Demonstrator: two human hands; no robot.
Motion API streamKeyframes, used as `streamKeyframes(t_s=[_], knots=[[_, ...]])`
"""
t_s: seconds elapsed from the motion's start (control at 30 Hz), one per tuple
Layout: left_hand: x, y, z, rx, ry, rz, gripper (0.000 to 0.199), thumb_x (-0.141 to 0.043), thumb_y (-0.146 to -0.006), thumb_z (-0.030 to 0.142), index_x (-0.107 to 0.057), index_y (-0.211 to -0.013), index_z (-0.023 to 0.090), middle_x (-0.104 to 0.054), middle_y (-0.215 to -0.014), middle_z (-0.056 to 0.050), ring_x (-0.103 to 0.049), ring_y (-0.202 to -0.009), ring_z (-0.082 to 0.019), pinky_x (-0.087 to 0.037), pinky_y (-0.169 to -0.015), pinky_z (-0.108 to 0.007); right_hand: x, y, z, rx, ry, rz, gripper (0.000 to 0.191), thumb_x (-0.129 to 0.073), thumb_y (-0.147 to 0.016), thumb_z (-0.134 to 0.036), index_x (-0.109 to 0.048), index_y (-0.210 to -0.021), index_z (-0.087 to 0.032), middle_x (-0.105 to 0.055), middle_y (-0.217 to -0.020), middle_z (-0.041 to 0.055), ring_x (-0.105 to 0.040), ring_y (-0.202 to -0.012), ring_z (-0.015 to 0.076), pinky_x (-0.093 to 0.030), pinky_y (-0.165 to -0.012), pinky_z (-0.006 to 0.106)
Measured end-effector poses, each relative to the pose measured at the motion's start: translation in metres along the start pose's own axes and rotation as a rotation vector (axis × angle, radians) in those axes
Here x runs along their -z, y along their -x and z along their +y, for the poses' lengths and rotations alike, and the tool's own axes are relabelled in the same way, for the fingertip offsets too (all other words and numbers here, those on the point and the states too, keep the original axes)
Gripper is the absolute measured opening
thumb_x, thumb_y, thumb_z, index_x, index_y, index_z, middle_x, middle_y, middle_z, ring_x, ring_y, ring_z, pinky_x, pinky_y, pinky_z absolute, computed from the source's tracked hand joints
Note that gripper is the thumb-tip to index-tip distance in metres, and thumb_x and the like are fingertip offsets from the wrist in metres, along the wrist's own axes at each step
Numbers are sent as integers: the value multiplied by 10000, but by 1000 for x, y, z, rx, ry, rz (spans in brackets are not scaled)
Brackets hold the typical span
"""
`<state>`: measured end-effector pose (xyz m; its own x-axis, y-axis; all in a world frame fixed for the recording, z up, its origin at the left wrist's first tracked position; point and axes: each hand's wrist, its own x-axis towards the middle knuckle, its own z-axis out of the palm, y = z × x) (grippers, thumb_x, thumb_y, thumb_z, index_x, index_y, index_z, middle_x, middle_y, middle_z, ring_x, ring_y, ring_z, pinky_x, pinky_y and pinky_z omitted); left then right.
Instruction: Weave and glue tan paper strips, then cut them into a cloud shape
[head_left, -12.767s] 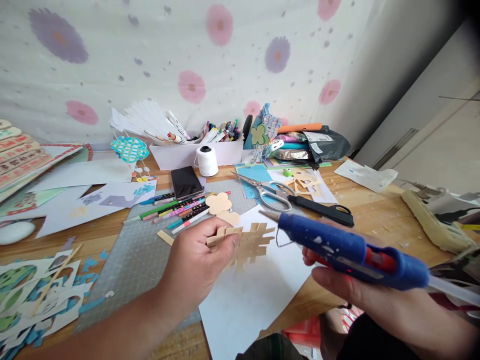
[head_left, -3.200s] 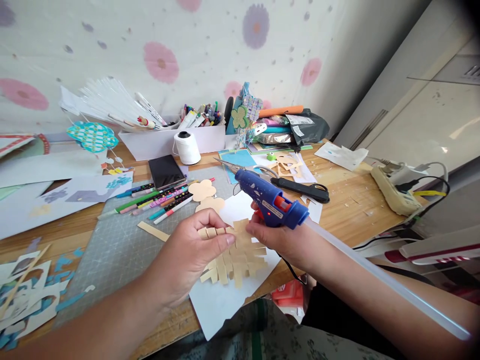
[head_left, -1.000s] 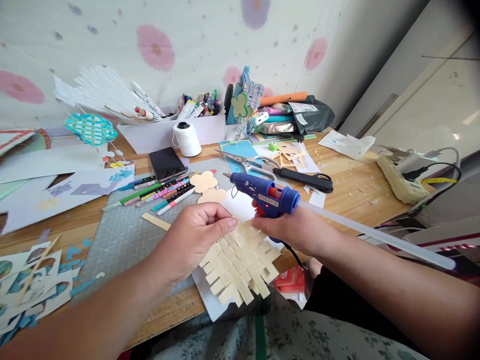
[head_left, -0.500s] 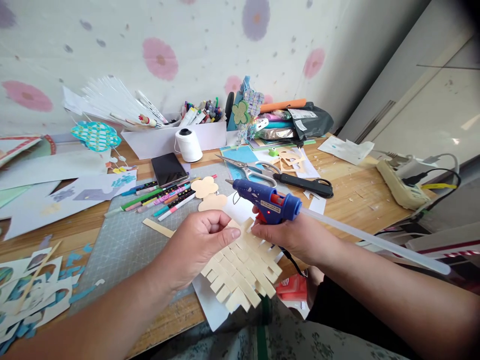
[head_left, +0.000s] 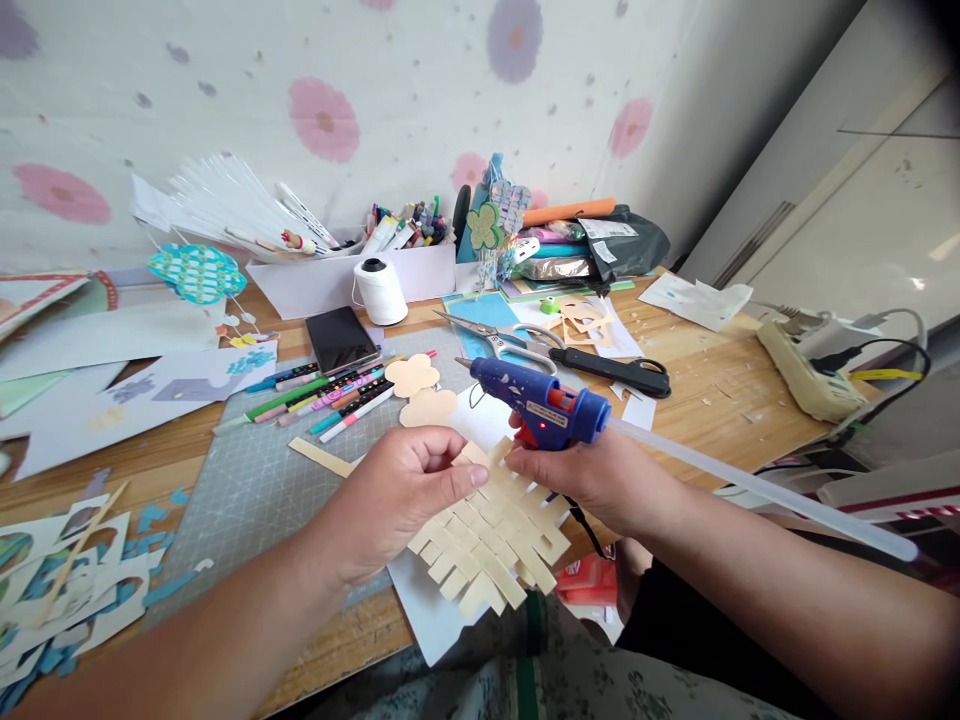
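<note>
Clamps woven mat [head_left: 499,535] by far edge in fingers of left hand [head_left: 412,485]; grips glue gun [head_left: 536,400], aimed leftward near that edge, in right hand [head_left: 589,475].

woven sheet [head_left: 491,535]: partly behind left hand [head_left: 412,490] | glue-gun label [head_left: 547,414]: illegible

Over on the wooden desk [head_left: 697,380], 2 scalloped beige paper cutouts [head_left: 411,376] are lying behind the woven beige paper mat [head_left: 487,540], with slim coloured pens [head_left: 337,391] resting left and silver metal scissors [head_left: 498,344] right. The conical white thread spool [head_left: 382,296] is standing farther back, right of the rectangular black phone [head_left: 342,340].
</note>
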<state>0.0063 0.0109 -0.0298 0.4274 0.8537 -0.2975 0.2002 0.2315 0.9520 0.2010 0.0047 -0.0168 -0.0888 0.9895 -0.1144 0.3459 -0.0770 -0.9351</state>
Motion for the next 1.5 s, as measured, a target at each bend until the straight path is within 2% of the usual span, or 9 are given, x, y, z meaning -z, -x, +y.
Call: streamKeyframes(t_s=[0.1,0.23,0.47,0.67,0.87,1.0,1.13,1.33,1.5], knots=[[-1,0,3,44,35,-45,277,-732,-720,424,-655,-720,158,-604,-632,0,-570,-609,-166,-423,-545,-264,1,-1,2,14,-23,-19,216,-681,-655,-252,-571,-837,-215,-603,-745,-4,-566,-662,164,-475,-621,293],[-1,0,3,28,79,3,247,-733,-732,398,-664,-721,160,-641,-665,3,-575,-599,-146,-428,-538,-247,4,0,5,46,-61,-53,217,-684,-661,-235,-587,-855,-224,-614,-771,-6,-573,-685,161,-479,-627,275],[-2,-1,-5,55,93,-46,225,-738,-738,373,-676,-795,164,-710,-768,-33,-671,-747,-226,-503,-656,-321,1,1,3,-12,-30,5,202,-679,-635,-231,-580,-810,-213,-615,-739,-10,-572,-656,157,-463,-593,270],[-2,0,-7,59,-11,6,259,-710,-741,407,-662,-752,153,-712,-726,-48,-647,-652,-209,-484,-576,-306,-1,3,-2,-7,7,48,217,-678,-627,-228,-577,-819,-217,-613,-720,-6,-578,-660,172,-474,-584,280],[-3,1,-4,71,1,3,301,-737,-708,427,-691,-805,147,-716,-744,-51,-668,-711,-242,-503,-616,-325,4,2,4,72,-127,-44,220,-687,-667,-252,-604,-865,-205,-659,-787,10,-635,-734,188,-506,-664,298],[-4,0,-1,63,-22,-34,298,-738,-715,422,-698,-832,151,-720,-785,-49,-662,-732,-232,-496,-638,-318,4,1,1,70,-225,-63,177,-714,-663,-279,-604,-781,-204,-651,-754,7,-647,-749,197,-511,-673,302],[-4,0,1,36,-80,-59,295,-731,-727,440,-692,-804,158,-681,-749,-24,-610,-680,-187,-447,-598,-275,1,-2,-2,41,-180,-17,210,-734,-637,-284,-592,-772,-208,-643,-738,0,-620,-690,173,-498,-629,281],[-3,2,-2,-6,-138,-22,462,-574,-838,560,-505,-584,180,-376,-546,62,-358,-513,-96,-294,-477,-222,0,-2,0,-17,-66,49,281,-725,-608,-286,-589,-843,-212,-610,-699,-19,-541,-608,144,-453,-540,257],[-4,3,-5,55,-35,-40,428,-591,-830,561,-565,-652,173,-483,-599,37,-459,-568,-123,-361,-530,-243,1,1,2,19,-53,20,251,-695,-624,-269,-568,-833,-215,-574,-683,-33,-521,-593,134,-441,-543,259]])
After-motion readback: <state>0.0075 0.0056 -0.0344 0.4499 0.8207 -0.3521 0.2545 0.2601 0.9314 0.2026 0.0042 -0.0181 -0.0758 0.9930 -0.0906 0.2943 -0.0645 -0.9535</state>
